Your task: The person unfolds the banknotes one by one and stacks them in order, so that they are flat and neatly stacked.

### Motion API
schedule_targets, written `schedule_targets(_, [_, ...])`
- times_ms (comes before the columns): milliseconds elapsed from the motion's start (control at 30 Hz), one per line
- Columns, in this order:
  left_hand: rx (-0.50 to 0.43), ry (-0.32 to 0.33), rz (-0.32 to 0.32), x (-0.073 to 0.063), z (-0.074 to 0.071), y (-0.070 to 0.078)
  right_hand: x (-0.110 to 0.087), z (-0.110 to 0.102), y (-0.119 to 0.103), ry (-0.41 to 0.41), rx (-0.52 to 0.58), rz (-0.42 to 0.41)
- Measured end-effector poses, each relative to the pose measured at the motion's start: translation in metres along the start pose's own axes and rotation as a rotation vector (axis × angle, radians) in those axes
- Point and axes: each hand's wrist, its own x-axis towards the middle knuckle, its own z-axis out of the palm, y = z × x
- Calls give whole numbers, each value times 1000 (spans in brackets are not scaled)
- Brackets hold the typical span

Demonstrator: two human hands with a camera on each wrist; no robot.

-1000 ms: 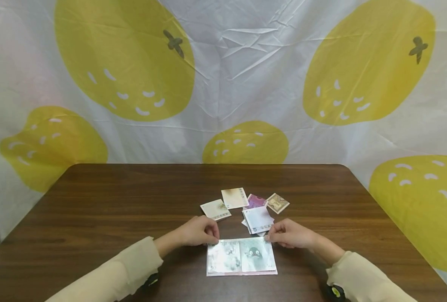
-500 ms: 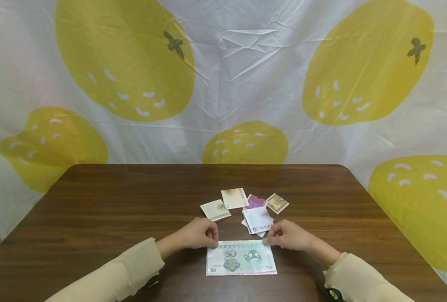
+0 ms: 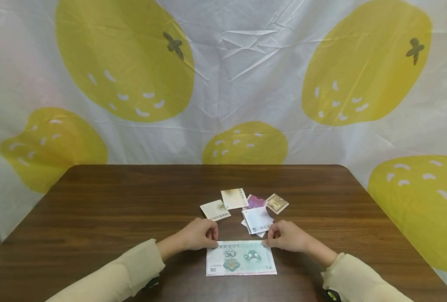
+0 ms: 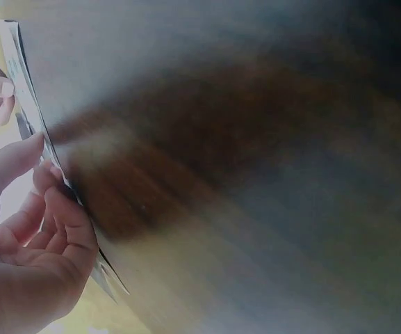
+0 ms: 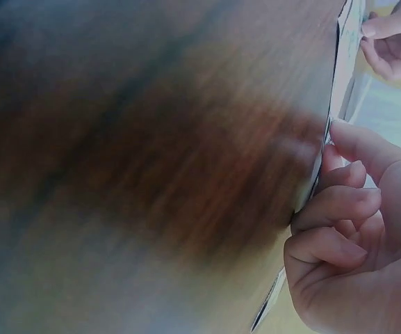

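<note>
A pale green play banknote (image 3: pixel 242 262) printed with a 50 and a cartoon face lies in front of me on the brown table, its long side facing me. A thin pinkish edge shows under its near side. My left hand (image 3: pixel 198 234) pinches its far left corner between thumb and fingers. At the far right corner, my right hand (image 3: pixel 288 237) pinches it the same way. From the left wrist view, the note (image 4: pixel 30 83) appears nearly edge-on, with thumb and fingertips at its border. The right wrist view shows the note (image 5: pixel 342 69) edge-on too, held by the right thumb and forefinger.
Beyond the hands lie folded notes: a cream one (image 3: pixel 216 209), another cream one (image 3: pixel 235 198), a purple one (image 3: pixel 256 201), a brown one (image 3: pixel 277 203) and a whitish stack (image 3: pixel 258 219). A lemon-print cloth (image 3: pixel 223 84) hangs behind the table (image 3: pixel 133 188).
The glare and middle crease on the note have gone, and its printed 50 now shows plainly. Its far edge has come slightly nearer to me. Both hands keep their pinch on the corners.
</note>
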Motion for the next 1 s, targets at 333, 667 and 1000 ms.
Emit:
schedule_targets(333, [1, 82, -15, 6, -2, -2, 7, -5, 0, 50, 25, 46])
schedule_targets(667, [-54, 214, -46, 29, -19, -14, 36, -20, 7, 155, 121, 108])
schedule_targets(1000, [-13, 272, -70, 43, -26, -30, 52, -22, 18, 190, 208, 223])
